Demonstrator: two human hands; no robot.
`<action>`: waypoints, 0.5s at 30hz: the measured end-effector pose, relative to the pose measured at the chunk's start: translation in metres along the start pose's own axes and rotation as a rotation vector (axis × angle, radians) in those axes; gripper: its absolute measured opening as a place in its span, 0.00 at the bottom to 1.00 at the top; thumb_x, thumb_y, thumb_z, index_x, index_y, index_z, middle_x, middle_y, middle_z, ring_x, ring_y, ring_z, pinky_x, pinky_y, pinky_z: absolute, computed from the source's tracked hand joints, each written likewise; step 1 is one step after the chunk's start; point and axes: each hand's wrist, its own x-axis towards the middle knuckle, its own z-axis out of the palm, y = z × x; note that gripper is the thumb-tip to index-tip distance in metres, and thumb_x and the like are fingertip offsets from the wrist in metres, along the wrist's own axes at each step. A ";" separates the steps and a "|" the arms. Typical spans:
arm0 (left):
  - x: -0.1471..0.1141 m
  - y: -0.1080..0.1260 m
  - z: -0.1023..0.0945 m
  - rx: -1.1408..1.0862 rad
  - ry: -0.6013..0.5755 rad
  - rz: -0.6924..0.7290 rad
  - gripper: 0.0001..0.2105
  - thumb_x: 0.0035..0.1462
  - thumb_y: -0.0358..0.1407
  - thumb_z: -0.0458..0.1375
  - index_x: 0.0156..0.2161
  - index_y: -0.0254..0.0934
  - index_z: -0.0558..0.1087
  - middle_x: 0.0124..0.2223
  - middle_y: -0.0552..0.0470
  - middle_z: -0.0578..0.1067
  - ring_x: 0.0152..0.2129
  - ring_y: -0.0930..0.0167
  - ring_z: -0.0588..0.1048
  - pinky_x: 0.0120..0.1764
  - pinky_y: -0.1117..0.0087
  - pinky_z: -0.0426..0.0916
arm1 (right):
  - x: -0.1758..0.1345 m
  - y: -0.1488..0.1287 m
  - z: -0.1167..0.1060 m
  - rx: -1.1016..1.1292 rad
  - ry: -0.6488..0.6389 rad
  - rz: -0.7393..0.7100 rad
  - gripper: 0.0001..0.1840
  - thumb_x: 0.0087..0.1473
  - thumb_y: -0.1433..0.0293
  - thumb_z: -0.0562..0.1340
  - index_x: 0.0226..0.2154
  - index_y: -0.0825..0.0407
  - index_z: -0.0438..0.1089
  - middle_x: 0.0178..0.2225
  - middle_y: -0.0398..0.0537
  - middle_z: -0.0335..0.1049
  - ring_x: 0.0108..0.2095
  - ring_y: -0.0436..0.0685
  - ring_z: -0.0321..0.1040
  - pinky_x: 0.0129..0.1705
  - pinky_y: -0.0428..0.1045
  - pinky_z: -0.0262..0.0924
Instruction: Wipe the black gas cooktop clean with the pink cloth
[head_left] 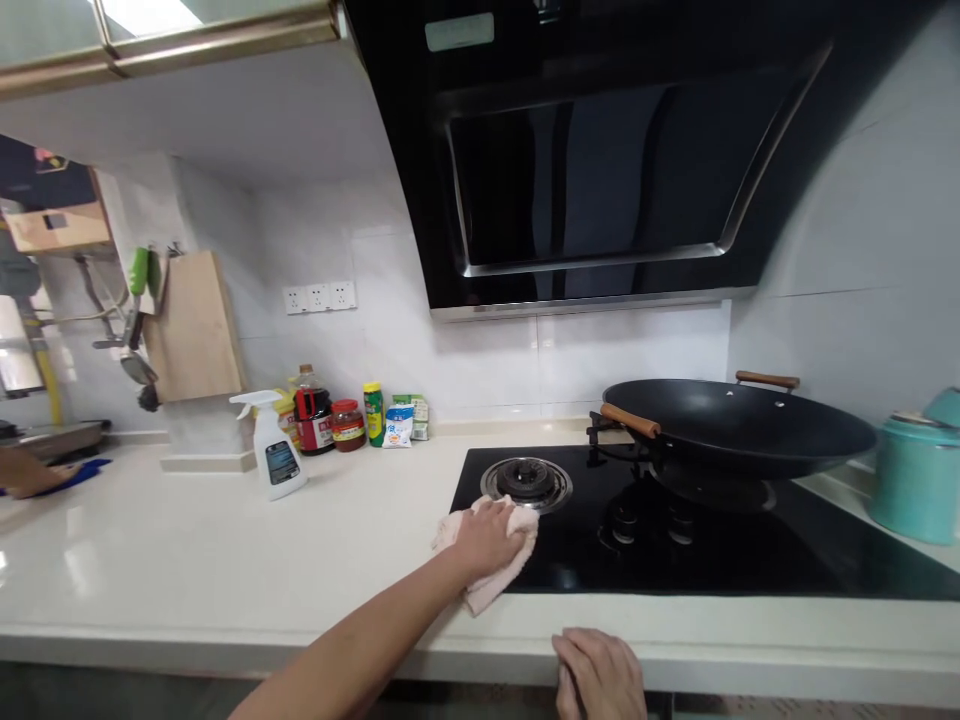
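Note:
My left hand (489,543) presses a pale pink cloth (491,588) down at the left front corner of the black gas cooktop (720,560), fingers closed on it. Part of the cloth hangs onto the white counter (360,560). Just behind the hand is the left burner (527,482), with no pan on it. My right hand (600,672) rests at the counter's front edge, fingers together and bent, with nothing seen in them. A large black wok (735,425) with wooden handles sits over the right burner. Two control knobs (652,525) stand between the burners.
A white spray bottle (276,450) stands on the left counter near sauce jars (347,426) and seasoning packets (399,425). Another person's hand (34,474) holds a blue cloth (79,474) at far left. A turquoise canister (916,480) stands right; the range hood (585,180) hangs above.

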 end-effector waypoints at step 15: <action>-0.043 0.092 -0.001 -0.290 0.030 0.464 0.29 0.64 0.52 0.48 0.65 0.39 0.62 0.65 0.41 0.66 0.62 0.55 0.63 0.62 0.49 0.54 | 0.018 0.028 -0.039 0.116 -0.197 0.427 0.15 0.65 0.62 0.55 0.50 0.46 0.71 0.52 0.53 0.70 0.53 0.61 0.68 0.54 0.58 0.66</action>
